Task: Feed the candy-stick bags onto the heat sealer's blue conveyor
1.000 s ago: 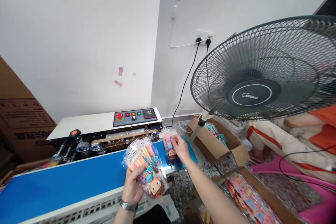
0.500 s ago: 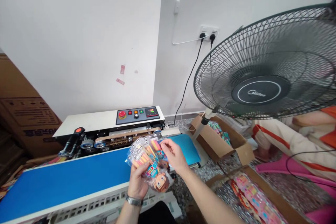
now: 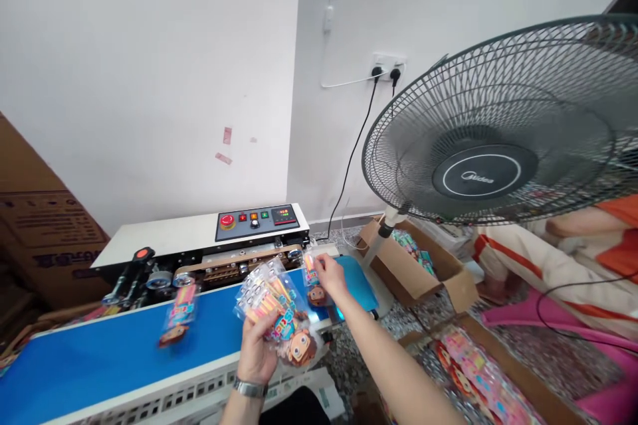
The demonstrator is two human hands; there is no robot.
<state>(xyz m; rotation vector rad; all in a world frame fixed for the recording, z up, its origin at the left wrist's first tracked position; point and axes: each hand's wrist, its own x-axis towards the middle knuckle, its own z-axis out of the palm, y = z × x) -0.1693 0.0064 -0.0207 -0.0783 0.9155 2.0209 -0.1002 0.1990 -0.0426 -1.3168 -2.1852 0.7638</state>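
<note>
My left hand (image 3: 258,346) is closed on a fanned stack of clear candy packets (image 3: 279,312), printed with a cartoon head and holding pink and yellow sticks. Farther right, my right hand (image 3: 329,275) pinches a single candy packet (image 3: 312,273) at the right end of the blue conveyor belt (image 3: 119,345). This packet's top edge is close to the sealing machine (image 3: 239,259). Another packet (image 3: 179,314) lies on the belt at the left, slightly blurred, its top by the machine's rollers.
A large fan (image 3: 481,172) stands at the right, its pole beside an open carton (image 3: 399,272) of packets. Another carton (image 3: 498,352) holds pink packets at the lower right. A person's leg (image 3: 518,259) and a pink stool (image 3: 518,309) are behind it.
My right hand has drawn one packet off the stack and moved it to the belt's right end. A packet now shows on the belt at the left. The view shifted slightly.
</note>
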